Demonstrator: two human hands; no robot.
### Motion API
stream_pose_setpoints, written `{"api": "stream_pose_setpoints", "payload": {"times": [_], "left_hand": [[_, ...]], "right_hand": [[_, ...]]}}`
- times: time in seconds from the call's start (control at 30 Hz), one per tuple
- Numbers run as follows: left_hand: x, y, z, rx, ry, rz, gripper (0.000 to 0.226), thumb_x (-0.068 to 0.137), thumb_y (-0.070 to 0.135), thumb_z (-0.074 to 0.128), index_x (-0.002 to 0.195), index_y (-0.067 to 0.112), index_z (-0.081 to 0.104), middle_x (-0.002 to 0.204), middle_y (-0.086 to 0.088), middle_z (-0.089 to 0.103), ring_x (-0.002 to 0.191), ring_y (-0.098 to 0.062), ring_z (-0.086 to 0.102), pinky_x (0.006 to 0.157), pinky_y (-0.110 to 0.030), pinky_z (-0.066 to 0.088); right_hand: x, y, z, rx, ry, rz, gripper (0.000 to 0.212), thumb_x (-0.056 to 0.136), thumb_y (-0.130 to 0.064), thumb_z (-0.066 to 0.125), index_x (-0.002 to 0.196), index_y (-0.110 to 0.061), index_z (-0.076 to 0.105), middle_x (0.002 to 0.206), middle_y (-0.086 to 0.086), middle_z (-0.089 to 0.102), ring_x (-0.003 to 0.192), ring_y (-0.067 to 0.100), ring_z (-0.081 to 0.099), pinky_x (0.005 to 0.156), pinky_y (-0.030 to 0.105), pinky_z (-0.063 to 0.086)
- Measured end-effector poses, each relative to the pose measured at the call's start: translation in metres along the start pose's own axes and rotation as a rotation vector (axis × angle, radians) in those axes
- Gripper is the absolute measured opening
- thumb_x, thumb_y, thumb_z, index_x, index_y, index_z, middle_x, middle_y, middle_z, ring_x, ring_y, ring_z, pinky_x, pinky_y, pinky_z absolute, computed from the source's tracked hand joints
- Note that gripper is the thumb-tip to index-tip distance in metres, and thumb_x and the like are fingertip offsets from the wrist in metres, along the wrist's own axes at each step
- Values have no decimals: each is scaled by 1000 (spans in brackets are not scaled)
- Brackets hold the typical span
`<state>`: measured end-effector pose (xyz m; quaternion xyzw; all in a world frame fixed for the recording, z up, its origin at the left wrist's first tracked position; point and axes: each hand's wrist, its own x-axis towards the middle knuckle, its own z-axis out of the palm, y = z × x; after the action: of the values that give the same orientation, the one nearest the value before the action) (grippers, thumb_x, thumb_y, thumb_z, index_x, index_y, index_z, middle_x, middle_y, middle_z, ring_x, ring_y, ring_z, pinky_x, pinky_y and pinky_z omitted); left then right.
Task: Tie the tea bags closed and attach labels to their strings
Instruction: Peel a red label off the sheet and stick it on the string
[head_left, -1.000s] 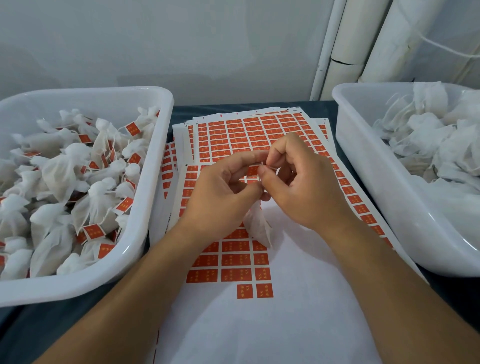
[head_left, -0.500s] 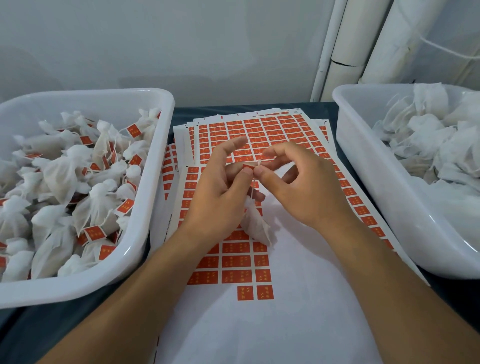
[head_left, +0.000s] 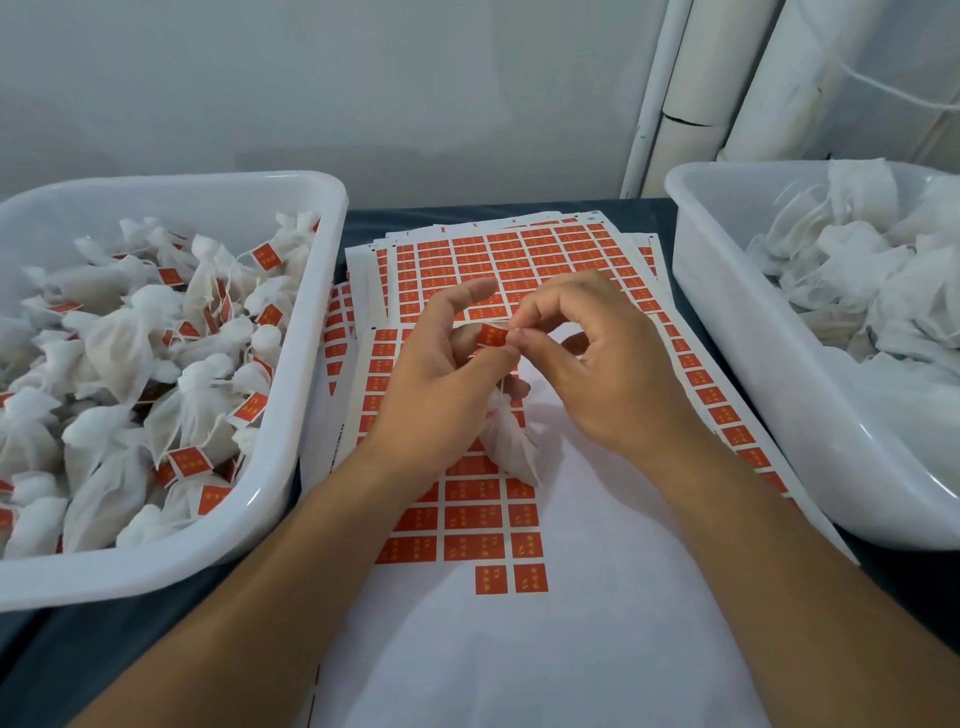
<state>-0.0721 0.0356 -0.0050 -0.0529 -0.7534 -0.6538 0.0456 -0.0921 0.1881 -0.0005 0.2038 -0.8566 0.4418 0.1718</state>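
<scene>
A small orange label (head_left: 491, 334) is pinched between the fingertips of the left hand (head_left: 441, 384) and the right hand (head_left: 597, 358), which meet above a sheet of labels (head_left: 483, 519). The left hand's forefinger is held out straight while its lower fingers are curled around the neck of a white tea bag (head_left: 511, 447). The bag hangs just below both hands, its long axis running down and slightly toward the right hand. A thin string (head_left: 500, 385) is seen rising from the bag's neck to the label, so the label lies directly above the bag, equally near both hands. To the left of the hands, a tub (head_left: 291, 467) of labelled bags is seen; to the right, a tub (head_left: 737, 395) of unlabelled ones. The label appears ready to be folded over the string.
</scene>
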Motion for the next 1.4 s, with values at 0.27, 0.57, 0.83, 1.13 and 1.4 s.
{"api": "stream_pose_setpoints", "payload": {"times": [0.27,0.57,0.83,1.13,1.4], "left_hand": [[-5,5,5,29,3,-14,48,97,40,66,139,48,44,131,15,58,99,4,67,63,-11,55],[-9,6,11,271,271,253,33,92,37,74,104,52,47,106,27,57,93,-5,64,68,-6,50],[-9,5,11,390,390,300,13,92,41,73,98,39,62,103,14,62,96,7,55,77,0,41],[-9,5,10,403,393,238,5,91,38,74,96,36,72,95,18,61,96,3,53,79,2,39],[0,-1,5,276,344,96,15,95,38,70,80,39,68,85,21,67,94,4,61,69,-4,47]], "right_hand": [[0,-2,0,66,-47,75,8,98,-36,64,98,-41,58,97,-31,58,99,-13,56,77,-4,41],[1,-1,0,260,78,191,6,95,-35,68,100,-37,65,93,-22,69,92,-3,67,79,11,56],[0,-7,0,422,173,240,9,92,-31,75,98,-33,68,91,-18,74,89,2,72,74,16,59],[-1,-7,-1,362,149,189,11,92,-31,75,98,-35,66,91,-20,72,92,1,70,73,12,56],[1,0,-1,108,29,145,28,93,-49,67,119,-47,57,114,-35,58,96,-13,61,71,3,51]]}}
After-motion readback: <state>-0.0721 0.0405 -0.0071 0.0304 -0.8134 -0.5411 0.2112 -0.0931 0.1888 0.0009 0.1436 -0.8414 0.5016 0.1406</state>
